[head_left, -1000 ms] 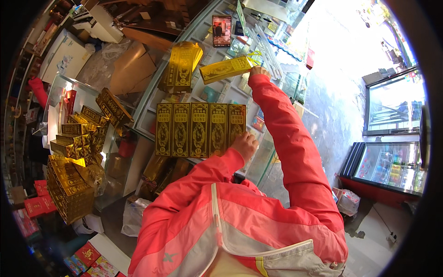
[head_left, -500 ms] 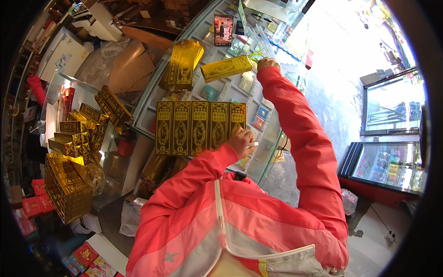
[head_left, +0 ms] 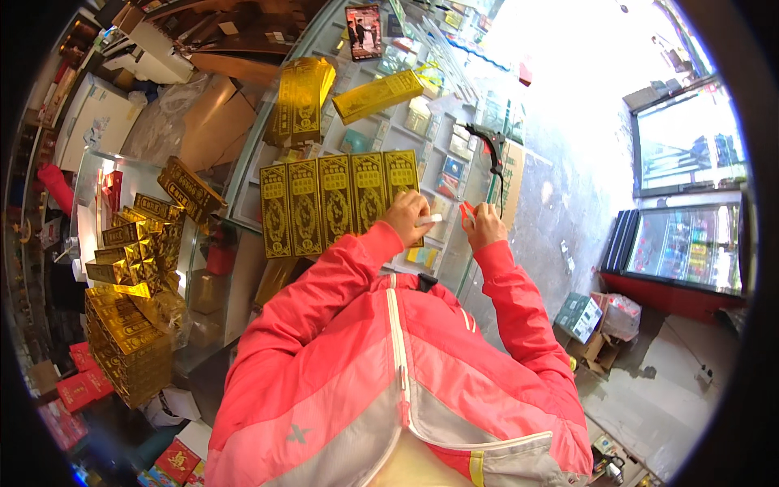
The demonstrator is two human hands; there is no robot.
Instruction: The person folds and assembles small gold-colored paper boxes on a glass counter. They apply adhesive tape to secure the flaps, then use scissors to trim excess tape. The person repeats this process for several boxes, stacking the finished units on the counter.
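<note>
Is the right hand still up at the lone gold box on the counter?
No, the right hand is down beside the left hand, well below the lone gold rectangular box.

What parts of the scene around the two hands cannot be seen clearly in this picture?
- Head view: the white stick in the left hand is partly hidden by the fingers.
- The small orange thing at the right hand is too small to identify.
- The rightmost gold box is partly covered by the left hand.
</note>
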